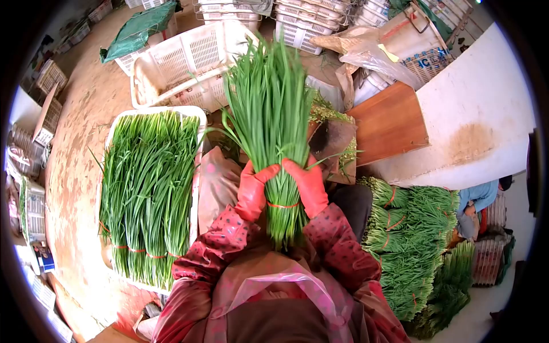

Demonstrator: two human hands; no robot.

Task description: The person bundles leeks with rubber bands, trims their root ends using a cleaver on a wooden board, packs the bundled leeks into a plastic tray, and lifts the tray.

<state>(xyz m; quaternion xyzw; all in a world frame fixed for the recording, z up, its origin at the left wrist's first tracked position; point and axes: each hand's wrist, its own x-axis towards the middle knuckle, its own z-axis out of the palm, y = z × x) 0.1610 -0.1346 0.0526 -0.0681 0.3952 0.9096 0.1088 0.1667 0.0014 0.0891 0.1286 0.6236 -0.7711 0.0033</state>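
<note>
A thick bunch of long green leafy stalks point(269, 108) stands in front of my body, leaves pointing away from me, with a red band point(283, 206) round its lower part. My left hand point(252, 188), in a red glove, grips the bunch from the left side just above the band. From the right side my right hand point(307, 186), gloved the same way, holds it at about the same height. Both thumbs lie across the front of the stalks; the fingers behind are hidden. Left of me, a white crate point(202, 123) holds several similar banded bunches point(148, 194).
An empty white crate point(189, 54) lies beyond the full one. A brown board point(389, 123) leans beside a white panel point(480, 114) at right. Piled greens point(406, 240) lie to my right, near another person point(477, 200). Stacked crates point(303, 28) stand at the back.
</note>
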